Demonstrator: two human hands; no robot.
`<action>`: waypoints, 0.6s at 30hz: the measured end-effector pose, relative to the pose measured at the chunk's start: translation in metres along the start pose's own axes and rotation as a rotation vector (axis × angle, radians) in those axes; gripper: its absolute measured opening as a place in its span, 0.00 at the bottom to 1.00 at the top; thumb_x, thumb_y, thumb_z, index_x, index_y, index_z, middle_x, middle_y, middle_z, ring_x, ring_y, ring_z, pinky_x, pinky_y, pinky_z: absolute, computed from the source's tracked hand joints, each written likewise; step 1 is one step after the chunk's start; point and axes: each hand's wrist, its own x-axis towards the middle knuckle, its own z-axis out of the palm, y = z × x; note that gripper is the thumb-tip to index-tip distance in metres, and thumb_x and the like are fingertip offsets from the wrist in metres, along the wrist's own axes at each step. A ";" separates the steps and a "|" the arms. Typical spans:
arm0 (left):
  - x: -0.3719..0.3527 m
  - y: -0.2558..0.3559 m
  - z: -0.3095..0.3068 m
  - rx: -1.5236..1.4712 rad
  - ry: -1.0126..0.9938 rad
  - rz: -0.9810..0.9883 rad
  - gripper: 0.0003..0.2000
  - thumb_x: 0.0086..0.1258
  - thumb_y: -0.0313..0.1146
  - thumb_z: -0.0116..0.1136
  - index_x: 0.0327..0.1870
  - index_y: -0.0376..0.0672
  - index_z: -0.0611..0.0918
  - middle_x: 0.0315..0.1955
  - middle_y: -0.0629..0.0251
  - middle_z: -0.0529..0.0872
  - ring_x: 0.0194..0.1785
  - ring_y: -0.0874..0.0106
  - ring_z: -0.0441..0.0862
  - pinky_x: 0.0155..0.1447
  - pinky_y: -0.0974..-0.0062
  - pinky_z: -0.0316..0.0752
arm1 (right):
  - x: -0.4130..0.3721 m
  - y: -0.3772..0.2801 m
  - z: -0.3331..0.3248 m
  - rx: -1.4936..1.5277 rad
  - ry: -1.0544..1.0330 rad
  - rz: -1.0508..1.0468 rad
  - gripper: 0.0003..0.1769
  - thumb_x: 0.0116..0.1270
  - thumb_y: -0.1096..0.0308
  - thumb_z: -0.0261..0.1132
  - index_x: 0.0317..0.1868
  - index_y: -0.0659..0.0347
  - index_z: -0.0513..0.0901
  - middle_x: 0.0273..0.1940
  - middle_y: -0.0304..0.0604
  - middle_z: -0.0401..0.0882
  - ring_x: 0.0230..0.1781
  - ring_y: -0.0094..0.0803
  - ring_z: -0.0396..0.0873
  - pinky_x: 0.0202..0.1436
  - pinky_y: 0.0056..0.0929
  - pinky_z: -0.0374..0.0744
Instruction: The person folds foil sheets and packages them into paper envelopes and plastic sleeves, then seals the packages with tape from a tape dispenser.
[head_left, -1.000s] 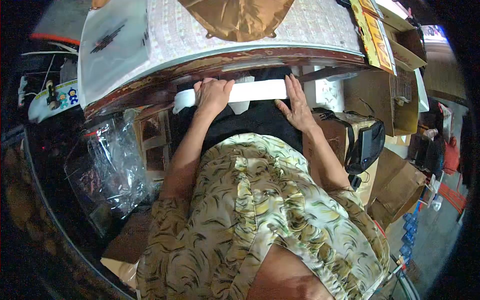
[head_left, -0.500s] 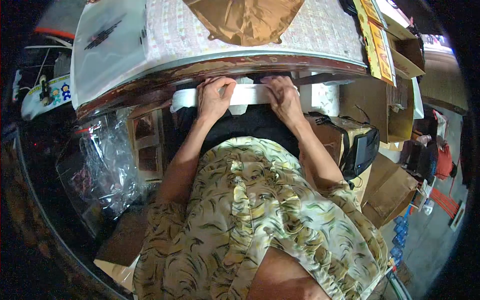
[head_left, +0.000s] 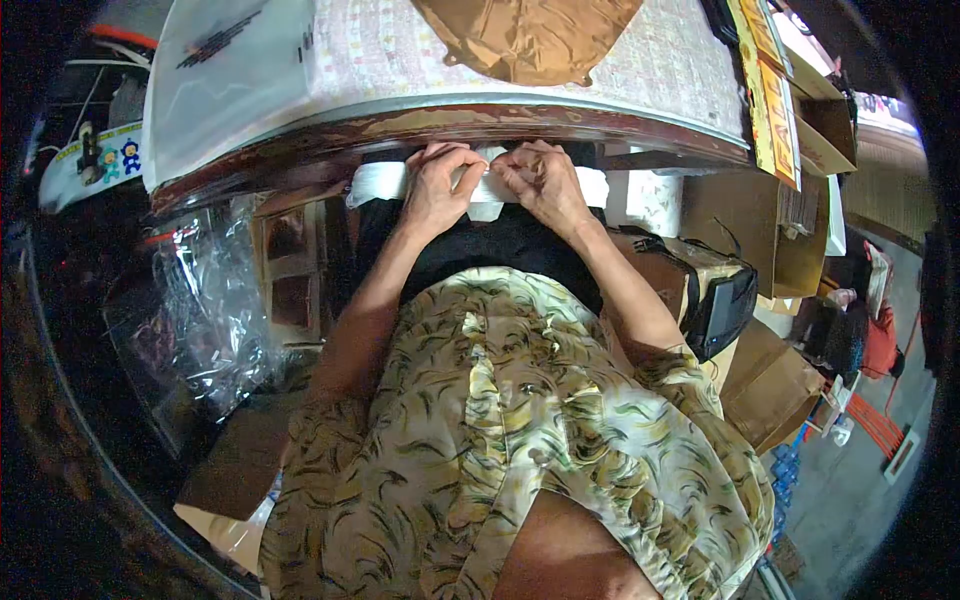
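A long white bundle lies across my lap, just under the table's front edge. Around its middle runs a pale strip, its lower end showing below the bundle. My left hand is curled over the bundle left of centre, thumb and forefinger pinched at the strip. From the other side my right hand bends its fingers in to the same spot, the fingertips of both hands almost meeting. The fingers hide most of the bundle's middle.
The worn wooden table edge is close above my hands. On the table lie a shiny copper-coloured foil piece and a clear plastic bag. Cardboard boxes and a black bag stand at right, clear plastic wrap at left.
My right hand has moved left along the bundle, and my left hand slightly right, so their fingertips now come together at the middle strip.
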 end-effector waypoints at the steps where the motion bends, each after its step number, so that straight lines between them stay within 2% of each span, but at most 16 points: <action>1: 0.000 -0.001 0.000 0.004 -0.016 -0.002 0.09 0.72 0.36 0.66 0.43 0.41 0.88 0.43 0.58 0.89 0.52 0.57 0.85 0.60 0.61 0.77 | -0.001 0.001 0.001 -0.030 0.014 -0.041 0.09 0.67 0.67 0.73 0.41 0.64 0.90 0.39 0.51 0.88 0.44 0.48 0.84 0.50 0.42 0.80; 8: 0.001 -0.006 0.002 -0.020 -0.034 0.027 0.07 0.69 0.33 0.67 0.41 0.40 0.88 0.42 0.59 0.91 0.53 0.60 0.86 0.60 0.61 0.78 | -0.002 -0.004 0.003 -0.074 0.005 0.034 0.08 0.68 0.67 0.72 0.42 0.64 0.90 0.40 0.50 0.88 0.42 0.47 0.84 0.49 0.42 0.80; 11: 0.003 -0.004 -0.001 -0.041 -0.061 0.036 0.07 0.68 0.34 0.69 0.39 0.41 0.88 0.43 0.59 0.91 0.54 0.60 0.86 0.61 0.62 0.78 | -0.003 0.009 0.010 -0.034 0.072 0.005 0.08 0.69 0.68 0.72 0.43 0.64 0.89 0.39 0.51 0.87 0.41 0.45 0.85 0.49 0.38 0.80; 13: 0.002 -0.004 0.001 -0.032 -0.040 0.026 0.07 0.67 0.35 0.69 0.39 0.42 0.88 0.42 0.60 0.91 0.54 0.60 0.87 0.61 0.62 0.78 | -0.002 0.010 0.011 0.128 0.037 0.129 0.09 0.70 0.68 0.72 0.43 0.66 0.89 0.37 0.47 0.86 0.39 0.36 0.85 0.47 0.32 0.80; 14: 0.001 -0.004 0.002 -0.024 -0.019 0.021 0.07 0.66 0.35 0.70 0.38 0.42 0.88 0.42 0.61 0.91 0.53 0.60 0.87 0.61 0.63 0.78 | -0.003 0.010 0.011 0.128 0.034 0.130 0.09 0.70 0.68 0.72 0.43 0.66 0.89 0.37 0.47 0.86 0.39 0.36 0.85 0.47 0.32 0.80; 16: 0.002 -0.002 0.001 -0.018 -0.033 0.014 0.07 0.65 0.35 0.70 0.38 0.42 0.88 0.41 0.62 0.91 0.53 0.60 0.87 0.61 0.62 0.78 | -0.004 0.011 0.011 0.187 -0.005 0.196 0.09 0.73 0.69 0.70 0.44 0.67 0.88 0.38 0.41 0.86 0.39 0.26 0.83 0.45 0.27 0.79; 18: 0.003 -0.001 0.000 -0.012 -0.049 0.008 0.07 0.65 0.34 0.70 0.37 0.43 0.88 0.41 0.62 0.91 0.52 0.61 0.87 0.60 0.62 0.78 | -0.006 0.015 0.016 0.289 0.004 0.213 0.08 0.74 0.69 0.69 0.45 0.67 0.88 0.39 0.39 0.86 0.39 0.24 0.82 0.45 0.26 0.79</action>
